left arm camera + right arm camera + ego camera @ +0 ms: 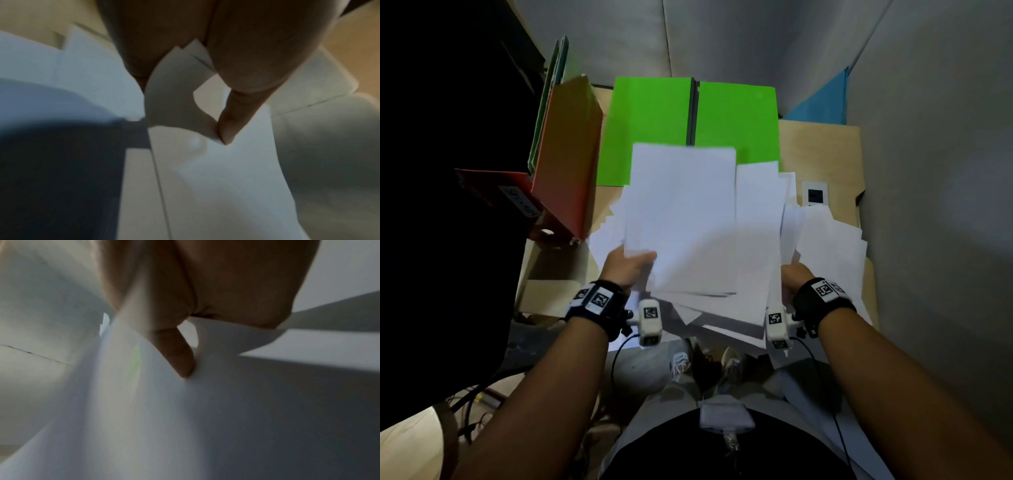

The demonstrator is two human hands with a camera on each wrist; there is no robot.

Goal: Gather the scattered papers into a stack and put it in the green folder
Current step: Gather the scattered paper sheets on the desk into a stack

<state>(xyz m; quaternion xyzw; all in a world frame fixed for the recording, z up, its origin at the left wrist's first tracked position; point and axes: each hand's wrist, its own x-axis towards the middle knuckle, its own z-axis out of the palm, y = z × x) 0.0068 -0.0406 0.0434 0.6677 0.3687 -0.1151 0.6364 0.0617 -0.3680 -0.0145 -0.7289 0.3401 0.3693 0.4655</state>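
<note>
- At the near edge of the desk (825,154), the left hand (627,269) grips a loose sheaf of white papers (683,219) at its lower left corner, thumb on top and fingers underneath.
- In the left wrist view, a fingertip (227,129) presses down on a sheet whose corner curls up between the fingers.
- The right hand (796,274) is mostly hidden behind the sheets in the head view; the right wrist view shows its thumb (176,353) pressing on a sheet while the fingers curl round the paper's edge, so it has hold of paper too.
- The sheaf is fanned and uneven, its lower edges splayed out past the desk's front.
- More sheets (828,246) lie scattered on the right part of the desk, overlapping one another.
- The green folder (647,130) lies open and flat at the back of the desk, its two covers side by side; the top of the raised sheaf overlaps its near edge in the head view.
- An orange binder (568,154) leans at the left of the desk, just beside the folder.
- A blue folder (822,102) stands against the wall at the back right.
</note>
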